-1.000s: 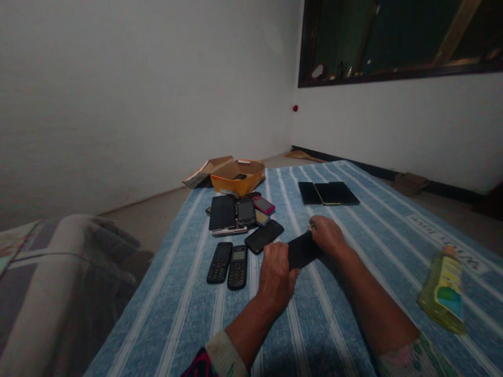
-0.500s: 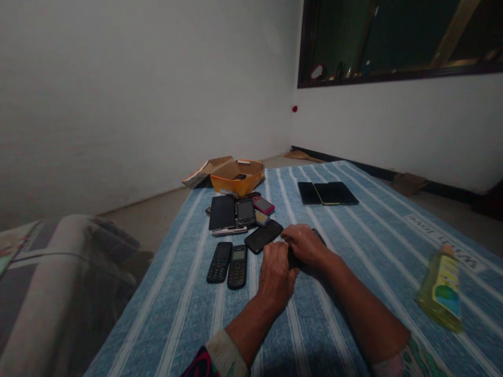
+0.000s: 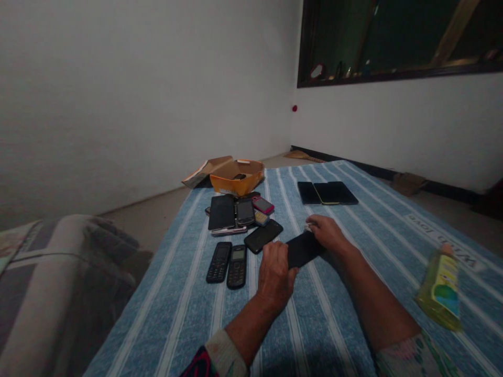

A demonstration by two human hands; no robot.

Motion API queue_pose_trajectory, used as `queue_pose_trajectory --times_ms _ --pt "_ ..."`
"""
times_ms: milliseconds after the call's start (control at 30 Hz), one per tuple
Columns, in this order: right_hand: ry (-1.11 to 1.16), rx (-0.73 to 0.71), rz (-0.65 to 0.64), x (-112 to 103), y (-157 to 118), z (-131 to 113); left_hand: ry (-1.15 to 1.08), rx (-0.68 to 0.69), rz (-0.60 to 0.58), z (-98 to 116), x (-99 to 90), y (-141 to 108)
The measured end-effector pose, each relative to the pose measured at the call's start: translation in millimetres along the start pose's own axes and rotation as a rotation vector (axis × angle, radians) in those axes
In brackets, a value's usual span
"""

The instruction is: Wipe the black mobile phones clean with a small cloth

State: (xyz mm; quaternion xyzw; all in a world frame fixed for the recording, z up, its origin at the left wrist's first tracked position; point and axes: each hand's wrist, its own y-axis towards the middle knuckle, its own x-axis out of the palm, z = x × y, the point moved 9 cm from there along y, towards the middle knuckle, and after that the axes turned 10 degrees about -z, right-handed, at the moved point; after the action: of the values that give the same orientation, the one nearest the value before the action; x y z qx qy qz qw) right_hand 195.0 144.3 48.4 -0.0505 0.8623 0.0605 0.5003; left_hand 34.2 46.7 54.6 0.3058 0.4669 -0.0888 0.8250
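Note:
A dark smartphone (image 3: 305,249) lies slanted between my hands, its flat black face upward. My left hand (image 3: 275,269) is closed around its near left end, fingers over the edge and thumb along the side. At its far right end, my right hand (image 3: 328,233) is closed with a small whitish wad (image 3: 308,227) at the fingertips; whether it is cloth or tissue I cannot make out. Just beyond my left hand rests another black smartphone (image 3: 264,236). Two black keypad phones, one (image 3: 219,262) beside the other (image 3: 237,266), lie to the left.
Several stacked phones and a dark tablet-like slab (image 3: 221,212) lie before an open orange box (image 3: 238,183). Dark phones (image 3: 328,193) sit side by side farther right. A yellow-green bottle (image 3: 440,293) lies at right on the striped blue cloth (image 3: 353,293).
My right hand has moved right along the smartphone, from beside my left hand to the far end, uncovering its black face. My left hand has stayed in place.

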Motion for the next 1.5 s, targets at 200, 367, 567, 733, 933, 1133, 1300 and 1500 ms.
queue_pose_trajectory --times_ms 200,367,567,733,933,1133,1300,1500 --pt "0.029 0.117 0.038 -2.5 3.3 19.5 0.037 0.010 0.005 0.3 0.4 -0.5" --pt "0.016 0.178 0.025 -1.4 2.7 23.4 0.051 -0.001 -0.017 -1.5 3.2 -0.6" --pt "-0.036 0.215 -0.016 -0.9 1.2 24.2 0.070 -0.001 -0.012 -3.9 6.1 -2.4" --pt "-0.064 0.217 -0.073 0.0 1.1 25.6 0.072 0.000 -0.017 -5.0 6.8 -2.9" --pt "-0.083 0.237 -0.141 3.8 0.6 31.0 0.087 -0.006 -0.017 -6.5 8.5 -3.4" --pt "-0.087 0.210 -0.217 6.4 -1.2 30.8 0.083 -0.015 -0.027 -8.3 10.0 -3.4" --pt "-0.063 0.214 -0.247 5.8 -6.6 37.9 0.077 -0.011 -0.030 -8.3 9.5 -3.7" --pt "-0.019 0.234 -0.172 -4.3 -8.2 40.4 0.070 -0.002 -0.029 -8.5 10.2 -2.9"
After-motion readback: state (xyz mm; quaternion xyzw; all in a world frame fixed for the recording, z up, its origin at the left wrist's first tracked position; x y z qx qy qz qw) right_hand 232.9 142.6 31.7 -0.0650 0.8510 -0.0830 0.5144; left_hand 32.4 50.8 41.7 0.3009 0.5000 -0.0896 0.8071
